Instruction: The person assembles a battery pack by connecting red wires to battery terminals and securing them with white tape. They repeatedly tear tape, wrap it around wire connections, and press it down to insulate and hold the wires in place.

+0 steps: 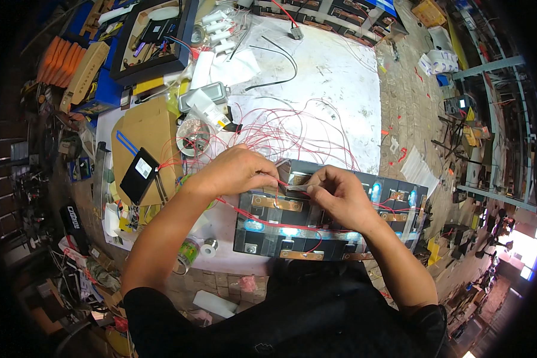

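Note:
A battery pack (pixel 262 241) of black cells with copper bars (pixel 275 203) and clear tape strips lies on the near side of the table in front of me. My left hand (pixel 238 170) hovers over its far left part, thumb and fingers pinched on a thin red wire (pixel 282 183). Close to its right, my right hand (pixel 343 200) pinches a small pale strip (pixel 296 188) beside that wire; its exact kind is unclear. Several red wires (pixel 235 210) run across the pack. More loop over the table behind it, and some reach a flat black box (pixel 139 176) on the left.
Cardboard (pixel 155 119) lies under the black box, near a wire spool (pixel 194 136). A tool box (pixel 120 70) stands far left. Another battery pack (pixel 364 24) sits at the back. A tape roll (pixel 209 248) and a can (pixel 187 252) stand at the near left edge. Shelving (pixel 489 65) rises at right.

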Motion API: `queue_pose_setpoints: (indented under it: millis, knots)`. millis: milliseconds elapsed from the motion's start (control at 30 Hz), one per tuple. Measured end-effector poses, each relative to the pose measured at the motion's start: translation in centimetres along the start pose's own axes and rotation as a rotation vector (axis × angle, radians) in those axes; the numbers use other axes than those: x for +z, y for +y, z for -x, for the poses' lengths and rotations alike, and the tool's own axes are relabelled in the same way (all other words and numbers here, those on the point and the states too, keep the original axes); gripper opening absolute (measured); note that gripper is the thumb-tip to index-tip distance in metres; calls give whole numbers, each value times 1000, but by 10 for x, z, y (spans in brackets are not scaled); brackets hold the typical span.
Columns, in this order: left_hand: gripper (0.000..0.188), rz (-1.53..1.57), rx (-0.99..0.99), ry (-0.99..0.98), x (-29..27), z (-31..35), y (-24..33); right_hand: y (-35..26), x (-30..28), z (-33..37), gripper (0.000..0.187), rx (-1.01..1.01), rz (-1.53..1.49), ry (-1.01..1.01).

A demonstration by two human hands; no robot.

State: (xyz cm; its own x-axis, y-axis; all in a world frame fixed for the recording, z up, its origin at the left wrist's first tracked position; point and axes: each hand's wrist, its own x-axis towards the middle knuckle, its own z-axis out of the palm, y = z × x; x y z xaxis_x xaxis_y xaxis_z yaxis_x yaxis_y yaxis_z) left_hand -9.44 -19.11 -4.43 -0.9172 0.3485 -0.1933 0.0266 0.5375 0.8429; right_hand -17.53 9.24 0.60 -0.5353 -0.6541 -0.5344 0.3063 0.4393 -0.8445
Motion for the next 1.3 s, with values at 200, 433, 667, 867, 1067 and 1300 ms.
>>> queue_pose_setpoints:
  millis: [200,433,667,867,1067,1300]
  knots:
    - [19,-77,-40,-59,-2,6,0,-20,11,-18,14,40,52,-106]
    - [19,18,-88,-66,5,14,-9,-19,12,-57,20,-61,303,-166]
    - [22,229,-206,-84,6,13,-15,-22,22,-77,28,70,486,-210]
    - [23,295,-269,-71,9,13,-17,-21,28,-78,29,80,542,-134]
    - [23,333,-312,-97,3,13,-9,-28,31,-78,31,104,578,-110]
    - [19,243,-226,-76,6,15,-12,-23,30,-81,33,78,592,-99]
